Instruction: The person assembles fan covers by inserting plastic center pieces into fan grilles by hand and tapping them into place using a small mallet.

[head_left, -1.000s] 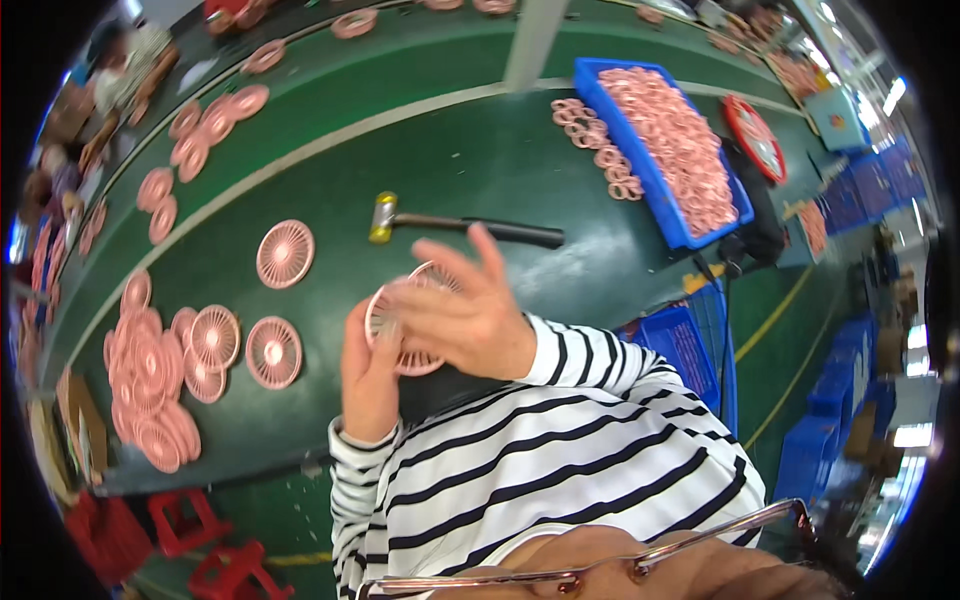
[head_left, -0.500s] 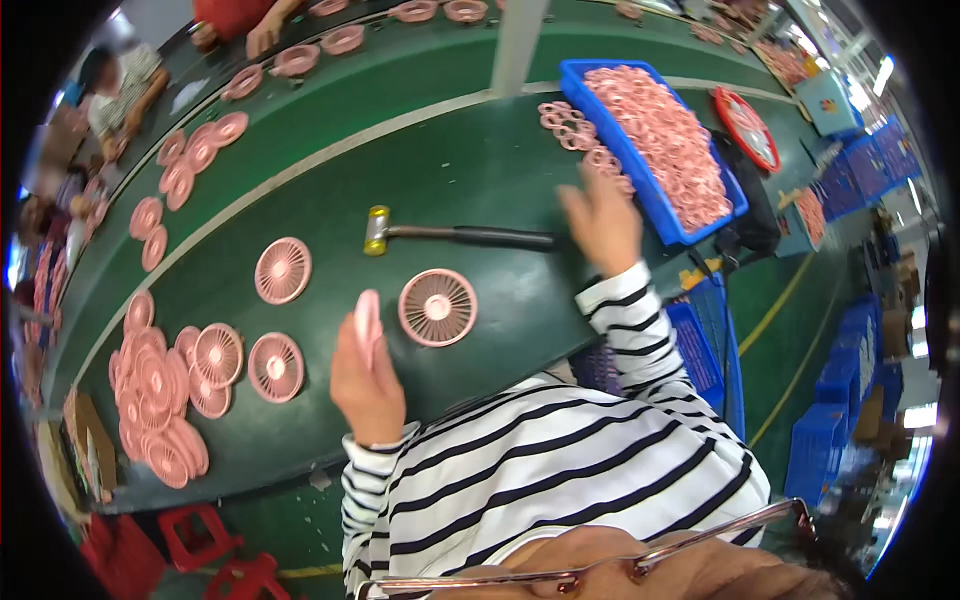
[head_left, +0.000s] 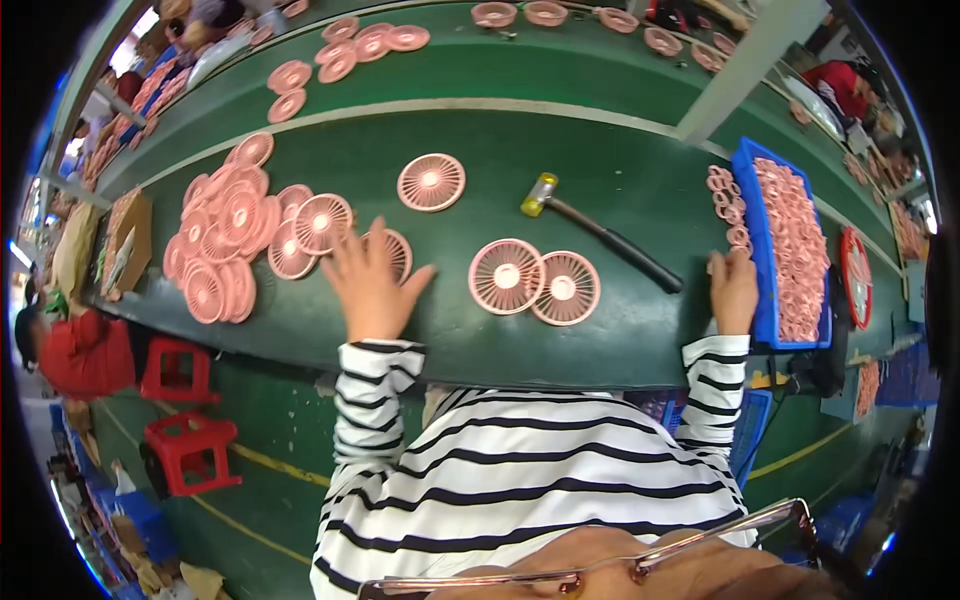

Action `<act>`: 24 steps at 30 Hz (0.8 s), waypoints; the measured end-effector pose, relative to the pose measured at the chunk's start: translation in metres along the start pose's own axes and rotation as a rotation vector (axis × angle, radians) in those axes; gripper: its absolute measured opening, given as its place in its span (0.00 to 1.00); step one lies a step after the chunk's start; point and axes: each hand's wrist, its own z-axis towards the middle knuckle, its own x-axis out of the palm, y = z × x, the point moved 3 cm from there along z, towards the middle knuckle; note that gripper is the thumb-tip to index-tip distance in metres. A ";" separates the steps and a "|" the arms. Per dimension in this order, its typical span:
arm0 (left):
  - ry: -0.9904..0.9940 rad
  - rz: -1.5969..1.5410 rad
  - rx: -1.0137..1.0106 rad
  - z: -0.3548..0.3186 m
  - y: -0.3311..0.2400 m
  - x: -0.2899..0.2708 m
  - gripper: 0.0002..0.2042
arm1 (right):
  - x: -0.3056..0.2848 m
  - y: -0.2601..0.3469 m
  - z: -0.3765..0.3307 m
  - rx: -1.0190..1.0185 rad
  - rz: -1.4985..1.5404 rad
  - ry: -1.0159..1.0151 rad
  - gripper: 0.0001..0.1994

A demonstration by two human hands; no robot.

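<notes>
My left hand (head_left: 368, 283) lies flat with fingers spread on a pink round fan grille (head_left: 397, 252) at the edge of a pile of pink grilles (head_left: 232, 240) on the green table (head_left: 600, 150). My right hand (head_left: 733, 288) rests at a row of small pink rings (head_left: 731, 207) beside a blue bin (head_left: 760, 330) full of the same rings; whether it pinches one I cannot tell. Two pink grilles (head_left: 534, 281) lie side by side between my hands. A hammer (head_left: 598, 232) with a yellow head and black handle lies behind them.
Another single grille (head_left: 431, 182) sits further back. More pink parts (head_left: 360, 45) lie along the far belt. Red stools (head_left: 185, 410) stand on the floor at left, near a person in red (head_left: 80, 350). A red round disc (head_left: 856, 275) lies right of the bin.
My left hand put down the grille it held upright and moved left onto the pile's edge. My right hand went from the table's middle to the rings by the blue bin. Two grilles now lie together.
</notes>
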 end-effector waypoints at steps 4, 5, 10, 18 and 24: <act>-0.055 -0.167 0.142 -0.009 0.011 -0.007 0.24 | -0.003 0.035 -0.011 -0.026 0.066 0.029 0.11; -0.075 -0.165 0.143 -0.011 0.015 -0.007 0.23 | -0.010 0.048 -0.011 -0.057 0.157 0.030 0.09; -0.126 -0.690 -0.215 -0.004 -0.006 -0.029 0.15 | -0.044 0.113 -0.015 -0.196 0.556 -0.079 0.06; 0.073 -1.460 -0.154 -0.019 -0.082 0.008 0.21 | -0.070 0.206 -0.024 -0.644 0.765 -0.123 0.12; 0.236 -1.525 -0.078 -0.024 -0.119 -0.020 0.18 | -0.062 0.243 -0.029 -0.711 0.752 -0.130 0.09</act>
